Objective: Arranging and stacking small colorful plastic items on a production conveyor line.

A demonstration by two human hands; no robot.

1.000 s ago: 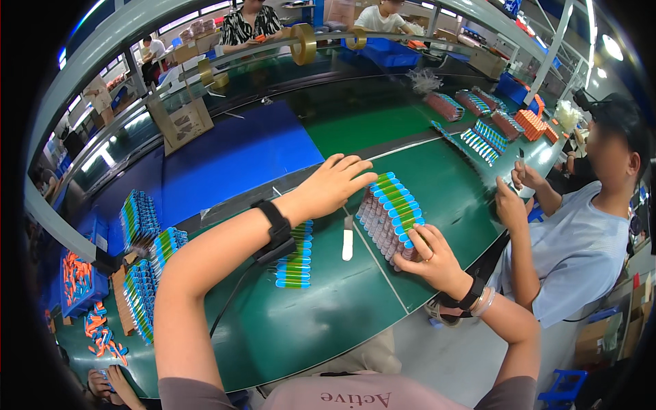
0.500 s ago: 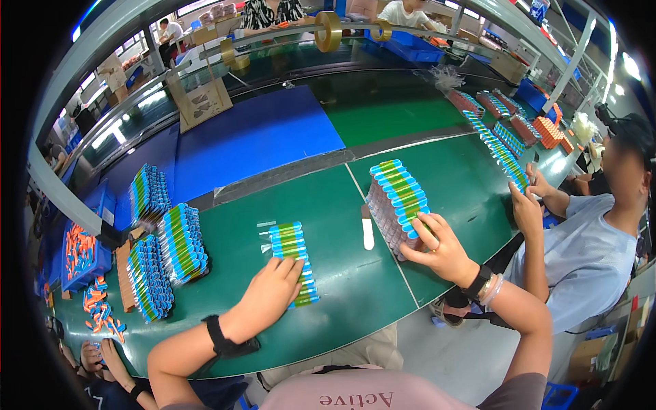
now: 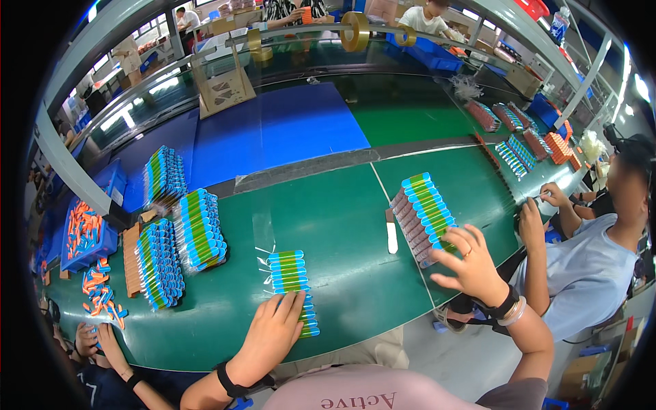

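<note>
My left hand (image 3: 270, 335) lies flat on the near end of a row of green tubes with blue caps (image 3: 290, 279) on the green belt (image 3: 342, 225). My right hand (image 3: 470, 265), fingers spread, hovers at the near end of a stacked block of the same tubes (image 3: 424, 212) and holds nothing. A small white knife-like tool (image 3: 391, 234) lies on the belt between the two lots.
Wrapped bundles of tubes (image 3: 198, 229) stand at the left, beside a blue bin of orange parts (image 3: 83, 232). A seated person (image 3: 588, 266) works at the right. Another person's hands (image 3: 102, 342) show at lower left. Tape rolls (image 3: 355, 31) hang over the far side.
My left hand came back from the stacked block to the flat row of tubes and now rests on it. My right hand has lifted slightly off the block, fingers spread.
</note>
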